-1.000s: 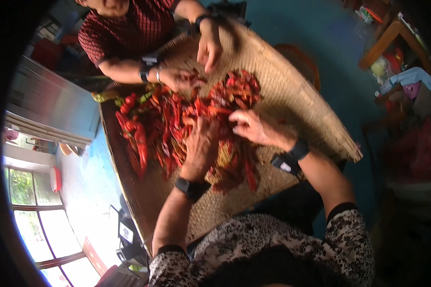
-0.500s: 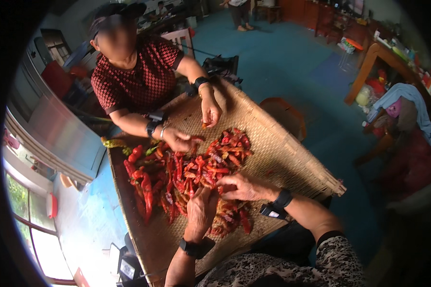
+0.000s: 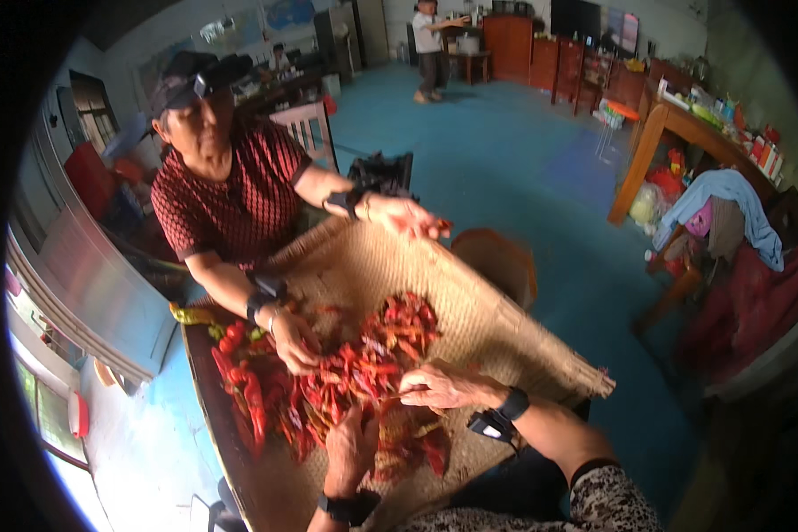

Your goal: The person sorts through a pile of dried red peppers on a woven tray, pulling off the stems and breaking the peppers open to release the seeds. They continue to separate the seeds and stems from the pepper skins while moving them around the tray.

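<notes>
Red chili peppers (image 3: 355, 368) lie heaped on a large woven bamboo tray (image 3: 488, 332). At the near side of the heap, my left hand (image 3: 350, 450) has its fingers closed on a red chili pepper, partly hidden by the hand. My right hand (image 3: 448, 387) is just to the right, its fingertips pinched together over the peppers. Whatever is between them is too small to make out. Across the tray, a co-worker's hand (image 3: 294, 341) reaches into the heap. The co-worker's other hand (image 3: 403, 217) is over the tray's far right edge with a small reddish piece at its fingertips.
Beyond the tray's right edge a round, orange-rimmed container (image 3: 496, 266) stands on the blue floor. A yellow-green pepper (image 3: 191, 315) lies at the tray's left corner. A chair heaped with clothes (image 3: 723, 213) stands at the right. Another person (image 3: 430, 49) is at the back.
The co-worker's hand on the far right has moved from over the heap out to the tray's edge. The view has tilted up. My hands have moved slightly apart, still at the peppers.
</notes>
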